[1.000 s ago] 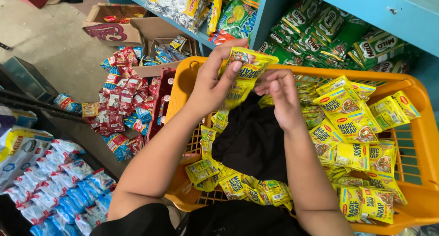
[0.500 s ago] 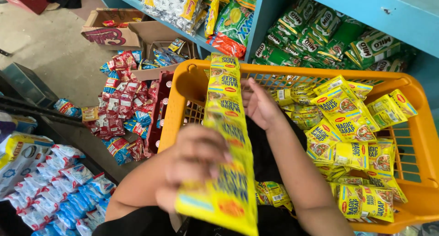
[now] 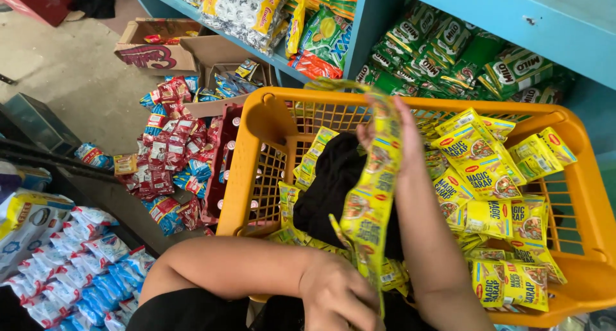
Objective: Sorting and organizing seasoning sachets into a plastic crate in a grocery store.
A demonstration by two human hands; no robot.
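A long strip of joined yellow sachets (image 3: 372, 196) stretches between my two hands over an orange plastic basket (image 3: 256, 145). My left hand (image 3: 337, 299), low near the frame's bottom edge, pinches the strip's near end. My right hand (image 3: 391, 135) is raised over the basket's middle, fingers behind the strip's far end, partly hidden by it. Many more yellow sachets (image 3: 494, 190) lie heaped in the basket's right half. A black cloth (image 3: 333, 183) sits in the basket under the strip.
Blue shelves (image 3: 487, 10) behind the basket hold green sachet packs (image 3: 449, 55) and bagged sweets (image 3: 244, 10). Red and blue sachets (image 3: 167, 157) litter the floor left, by a cardboard box (image 3: 154, 48). White-blue packets (image 3: 70, 260) lie bottom left.
My left hand has drawn the strip's near end down toward me, out of close view. The strip now hangs stretched and twisted between both hands, and the right hand has lifted its far end.
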